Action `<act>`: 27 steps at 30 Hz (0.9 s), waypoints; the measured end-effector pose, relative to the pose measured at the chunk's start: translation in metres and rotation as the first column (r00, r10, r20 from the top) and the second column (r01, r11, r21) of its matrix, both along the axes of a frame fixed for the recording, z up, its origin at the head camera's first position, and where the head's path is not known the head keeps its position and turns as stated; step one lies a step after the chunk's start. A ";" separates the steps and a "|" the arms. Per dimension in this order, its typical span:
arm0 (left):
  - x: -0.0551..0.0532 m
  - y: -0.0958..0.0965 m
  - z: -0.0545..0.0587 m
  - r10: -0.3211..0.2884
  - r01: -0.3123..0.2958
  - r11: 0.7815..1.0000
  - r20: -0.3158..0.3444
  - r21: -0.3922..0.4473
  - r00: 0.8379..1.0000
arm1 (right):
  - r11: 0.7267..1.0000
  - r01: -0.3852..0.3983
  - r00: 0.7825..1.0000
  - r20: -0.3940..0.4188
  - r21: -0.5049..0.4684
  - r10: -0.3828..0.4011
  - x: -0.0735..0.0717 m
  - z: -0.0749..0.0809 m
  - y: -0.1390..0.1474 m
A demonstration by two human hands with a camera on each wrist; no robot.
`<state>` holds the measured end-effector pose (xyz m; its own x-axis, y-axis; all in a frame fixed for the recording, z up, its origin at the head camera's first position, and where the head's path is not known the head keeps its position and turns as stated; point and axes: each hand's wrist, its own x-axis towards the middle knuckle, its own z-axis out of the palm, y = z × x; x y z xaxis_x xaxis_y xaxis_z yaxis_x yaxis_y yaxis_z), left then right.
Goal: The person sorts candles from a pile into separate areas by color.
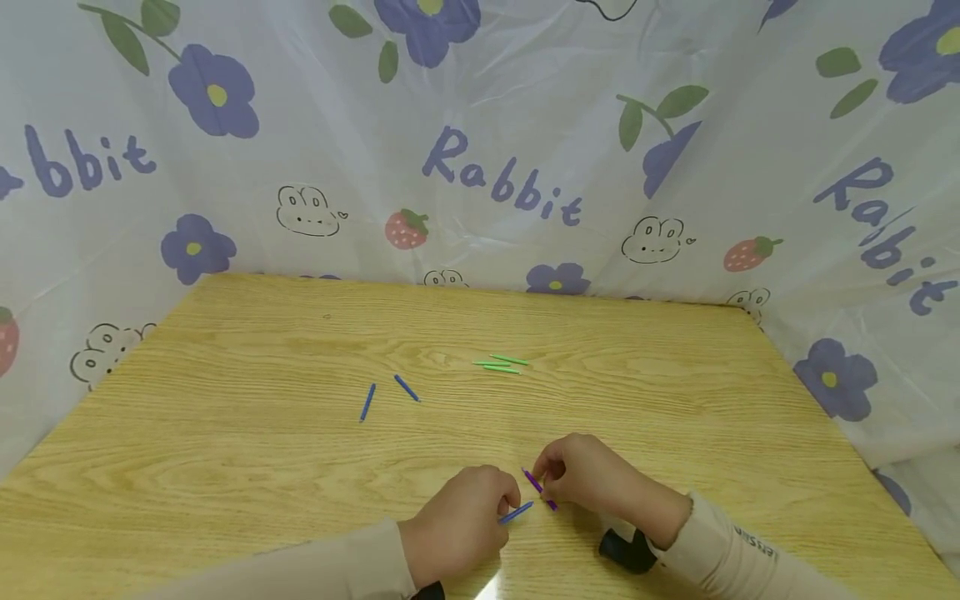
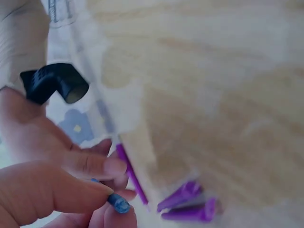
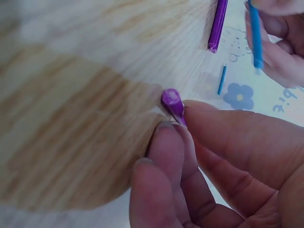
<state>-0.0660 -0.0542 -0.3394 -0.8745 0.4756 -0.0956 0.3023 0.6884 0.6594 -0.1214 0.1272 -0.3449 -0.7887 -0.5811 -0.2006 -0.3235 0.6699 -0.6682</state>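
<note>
My left hand (image 1: 463,515) pinches a short blue pencil-like stick (image 1: 517,512) between thumb and fingers, its pointed end toward my right hand. In the left wrist view the butt of that blue stick (image 2: 119,204) shows at the fingertips. Just to the right, my right hand (image 1: 588,473) pinches a slim purple pencil-like stick (image 3: 172,99) close to the tabletop. Purple also shows by its fingers (image 1: 533,481) in the head view. Two more purple sticks (image 2: 189,213) lie side by side on the table in the left wrist view.
Two blue sticks (image 1: 367,402) lie apart on the wooden table (image 1: 262,450), left of centre. Farther back, three green sticks (image 1: 502,369) lie close together. A printed curtain (image 1: 495,100) hangs behind the table. Black wrist mounts (image 1: 627,550) sit under the cuffs.
</note>
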 end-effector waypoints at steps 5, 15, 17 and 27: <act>-0.004 -0.006 0.006 0.041 -0.047 0.992 0.048 0.121 0.998 | 1.000 0.001 1.000 -0.007 0.013 -0.001 0.000 0.000 0.001; -0.013 -0.026 0.017 0.142 -0.150 0.969 0.055 0.195 0.988 | 1.000 -0.001 1.000 -0.003 0.010 0.001 -0.001 -0.001 0.001; -0.015 -0.030 0.019 0.163 -0.170 0.963 0.049 0.207 0.985 | 1.000 -0.010 1.000 -0.011 0.019 0.011 -0.001 -0.002 0.001; -0.025 -0.048 0.024 0.326 -0.325 0.916 0.036 0.237 0.945 | 1.000 0.007 1.000 0.016 0.017 -0.007 -0.002 -0.003 0.000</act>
